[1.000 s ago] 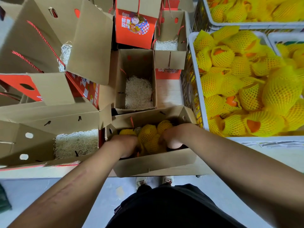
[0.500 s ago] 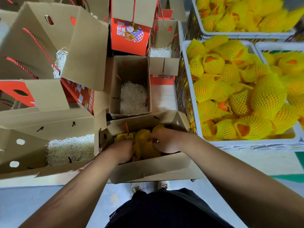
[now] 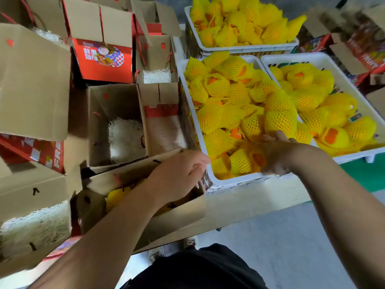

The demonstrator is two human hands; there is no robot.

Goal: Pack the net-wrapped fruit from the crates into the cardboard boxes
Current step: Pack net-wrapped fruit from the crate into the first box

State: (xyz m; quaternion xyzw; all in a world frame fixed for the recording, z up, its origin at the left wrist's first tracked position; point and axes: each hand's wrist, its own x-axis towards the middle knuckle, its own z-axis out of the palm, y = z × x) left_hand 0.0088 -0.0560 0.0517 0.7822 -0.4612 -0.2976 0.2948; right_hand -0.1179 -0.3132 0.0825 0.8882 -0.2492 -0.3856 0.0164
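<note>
Yellow net-wrapped fruit fills the white crate [image 3: 235,181] in front of me on the right. My right hand [image 3: 277,155] reaches into the crate's near corner and lies on a wrapped fruit [image 3: 241,161], fingers spread and not closed around it. My left hand [image 3: 179,174] hovers over the right end of the near cardboard box [image 3: 179,213], fingers apart and holding nothing. A few wrapped fruits [image 3: 116,197] lie in that box, partly hidden by my left forearm.
Open boxes lined with white shredded paper stand behind [image 3: 125,138] and to the left [image 3: 35,228] of the near box. A red printed box [image 3: 104,59] stands further back. Two more fruit crates sit at the right [image 3: 354,90] and the back [image 3: 250,49].
Both hands have left the fruit in the near box. My right hand has swung right into the crate; my left hand has lifted and shifted toward the box's right end.
</note>
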